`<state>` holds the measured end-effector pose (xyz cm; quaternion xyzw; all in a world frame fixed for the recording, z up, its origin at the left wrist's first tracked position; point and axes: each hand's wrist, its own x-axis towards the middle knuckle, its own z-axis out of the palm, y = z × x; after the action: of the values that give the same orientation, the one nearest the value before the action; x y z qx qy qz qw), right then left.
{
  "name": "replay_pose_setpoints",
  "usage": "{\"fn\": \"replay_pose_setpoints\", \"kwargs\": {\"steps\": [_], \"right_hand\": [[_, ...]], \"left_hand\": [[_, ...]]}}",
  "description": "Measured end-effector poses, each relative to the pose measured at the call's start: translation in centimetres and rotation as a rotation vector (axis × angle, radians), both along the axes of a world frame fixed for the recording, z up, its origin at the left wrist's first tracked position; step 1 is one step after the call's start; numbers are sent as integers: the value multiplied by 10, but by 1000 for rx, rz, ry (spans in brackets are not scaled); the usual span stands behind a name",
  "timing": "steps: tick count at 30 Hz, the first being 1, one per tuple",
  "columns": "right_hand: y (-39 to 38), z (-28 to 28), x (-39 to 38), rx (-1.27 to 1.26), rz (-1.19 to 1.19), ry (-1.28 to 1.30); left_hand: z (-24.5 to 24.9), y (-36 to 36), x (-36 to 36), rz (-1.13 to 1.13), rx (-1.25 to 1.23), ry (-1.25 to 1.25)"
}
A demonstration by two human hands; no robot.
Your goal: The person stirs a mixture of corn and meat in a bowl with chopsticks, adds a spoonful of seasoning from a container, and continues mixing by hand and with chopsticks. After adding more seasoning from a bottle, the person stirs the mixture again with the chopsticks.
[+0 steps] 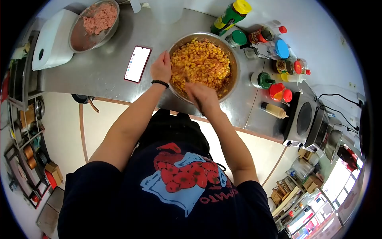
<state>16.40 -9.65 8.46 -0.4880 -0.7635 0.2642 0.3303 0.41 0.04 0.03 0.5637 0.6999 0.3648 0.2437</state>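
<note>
A round metal bowl (235, 81) on the steel counter holds a mixture of yellow corn kernels and pinkish minced meat (203, 63). At its left rim is my left hand (161, 68), fingers closed on the edge, a black bead bracelet on the wrist. My right hand (203, 96) is closed over the bowl's near rim around a slim utensil, mostly hidden by the fingers, whose end reaches into the corn; I cannot tell its kind. Left of the bowl lies a phone (137, 64) with its screen lit.
A second metal bowl (79, 40) with minced meat stands at the back left, beside a white box-shaped container (53, 42). Bottles and jars, including a green bottle with a yellow cap (230, 18), line the wall at right. A squeeze bottle (274, 110) lies near a hot plate (304, 118).
</note>
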Motion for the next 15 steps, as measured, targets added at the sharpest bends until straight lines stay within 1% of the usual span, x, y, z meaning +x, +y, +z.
{"fn": "replay_pose_setpoints", "kwargs": {"steps": [2, 4, 5, 6, 7, 8, 10, 11, 13, 14, 15], "right_hand": [[-19, 22, 2, -70, 86, -78], [-31, 13, 41, -184, 146, -4], [-25, 24, 61, -164, 130, -70], [-23, 42, 72, -281, -20, -125], [-21, 51, 76, -203, -159, -132], [-21, 62, 80, -165, -237, -162], [-23, 73, 87, -191, -347, -153], [-22, 71, 86, -191, -351, -152], [-16, 58, 83, -133, -585, -158], [-11, 43, 78, -99, -590, -125], [-10, 21, 70, -30, -531, -112]], "left_hand": [[-2, 2, 0, -14, -16, -27], [-3, 2, 0, -8, -15, -23], [-3, 2, 0, 0, -15, -16], [-2, 2, 0, 6, -13, -16], [-1, 2, 0, 7, -26, -24], [-1, 2, 0, 8, -40, -30], [2, 1, 1, 16, -49, -27], [4, 1, 2, 18, -57, -26], [1, 2, 1, 8, -47, -33], [0, 2, 1, 6, -40, -40], [-1, 1, 1, 2, -38, -39]]}}
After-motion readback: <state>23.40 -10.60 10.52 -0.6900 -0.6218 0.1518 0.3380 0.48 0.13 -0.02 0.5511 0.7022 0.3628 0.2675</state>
